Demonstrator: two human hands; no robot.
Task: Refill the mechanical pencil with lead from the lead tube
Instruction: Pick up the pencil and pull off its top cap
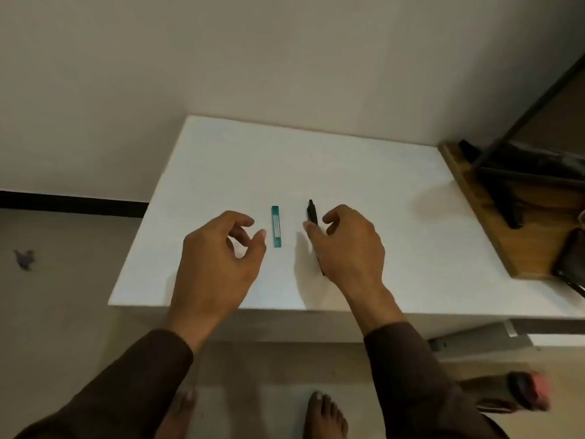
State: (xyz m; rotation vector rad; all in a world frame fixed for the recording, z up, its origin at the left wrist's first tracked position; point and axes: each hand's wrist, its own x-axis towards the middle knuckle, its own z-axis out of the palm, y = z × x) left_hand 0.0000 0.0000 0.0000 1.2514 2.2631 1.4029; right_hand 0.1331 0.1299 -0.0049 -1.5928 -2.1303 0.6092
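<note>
A teal lead tube (276, 226) lies flat on the white table (380, 191), lengthwise away from me. Just left of it hovers my left hand (218, 261), fingers curled and apart, thumb tip close to the tube but not touching. A black mechanical pencil (311, 212) lies to the right of the tube, parallel to it. My right hand (348, 245) is over the pencil's near half and hides it; thumb and forefinger are apart on either side of the pencil. Only the far end and a short bit of the near tip show.
A wooden board (493, 213) with dark metal stand legs sits at the table's right edge, with a dark flat object (569, 264) on it. The wall runs along the table's far side. My bare feet (326, 416) are on the floor below the table's front edge.
</note>
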